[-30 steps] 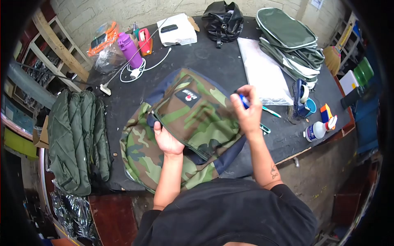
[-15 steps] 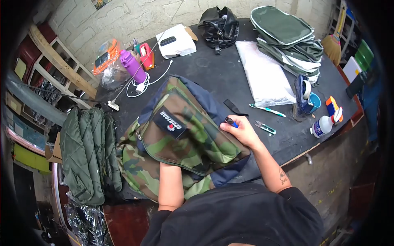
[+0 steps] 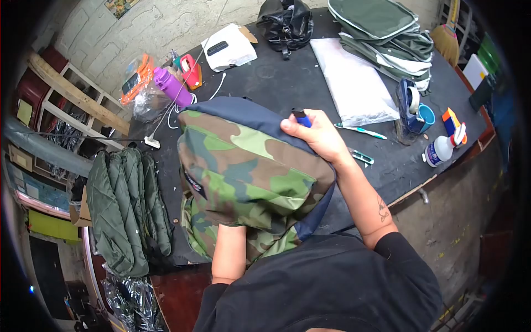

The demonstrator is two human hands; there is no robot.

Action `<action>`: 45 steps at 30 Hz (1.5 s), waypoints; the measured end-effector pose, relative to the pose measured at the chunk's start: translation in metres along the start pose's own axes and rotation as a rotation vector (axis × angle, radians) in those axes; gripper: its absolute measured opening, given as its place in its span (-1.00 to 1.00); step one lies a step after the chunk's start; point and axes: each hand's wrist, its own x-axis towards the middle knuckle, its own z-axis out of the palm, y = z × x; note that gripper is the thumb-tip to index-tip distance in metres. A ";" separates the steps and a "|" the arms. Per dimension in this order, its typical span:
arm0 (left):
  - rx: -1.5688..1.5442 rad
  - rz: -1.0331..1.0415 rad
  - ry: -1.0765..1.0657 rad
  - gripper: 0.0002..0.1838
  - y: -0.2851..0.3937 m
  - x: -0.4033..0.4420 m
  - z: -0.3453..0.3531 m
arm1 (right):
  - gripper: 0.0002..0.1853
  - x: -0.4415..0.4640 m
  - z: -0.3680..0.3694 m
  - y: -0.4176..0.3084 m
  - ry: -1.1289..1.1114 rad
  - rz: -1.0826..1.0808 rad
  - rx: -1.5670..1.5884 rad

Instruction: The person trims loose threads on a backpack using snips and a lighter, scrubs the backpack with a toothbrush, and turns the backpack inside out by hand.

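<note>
A camouflage backpack [image 3: 249, 160] with dark blue panels lies bunched up in front of me. My left forearm [image 3: 229, 252] reaches in under its camouflage cloth, which hides the hand and fingers. At the bag's upper right edge, my right hand [image 3: 319, 135] is closed on a short blue thing with a black end [image 3: 301, 117], which could be a lighter or a marker. The thumb rests across its blue part. The bag's black label [image 3: 196, 187] is partly folded out of sight. Just right of that hand lie small thread snips [image 3: 362, 157].
On the dark table [image 3: 265, 83] lie a teal-and-white toothbrush [image 3: 362, 130], a white plastic packet [image 3: 357, 83], a spray bottle [image 3: 440, 150], a tape dispenser [image 3: 409, 110], a purple bottle [image 3: 170, 86] and a black bag [image 3: 285, 27]. Green bags [image 3: 124, 210] hang over the left edge.
The backpack has been turned and lifted, so its label faces left and the blue panel shows along the top. My right hand has moved up with the blue thing.
</note>
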 end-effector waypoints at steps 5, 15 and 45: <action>-0.082 -0.049 -0.012 -0.50 0.005 -0.014 -0.011 | -0.74 0.015 0.007 -0.004 -0.062 -0.014 -0.002; -0.245 -0.083 -0.067 -0.37 0.014 -0.027 -0.023 | -0.68 0.034 0.009 0.030 -0.122 -0.051 -0.090; 0.033 -0.023 -0.115 -0.42 0.023 -0.032 -0.062 | -0.73 0.019 -0.002 0.022 -0.019 -0.093 -0.076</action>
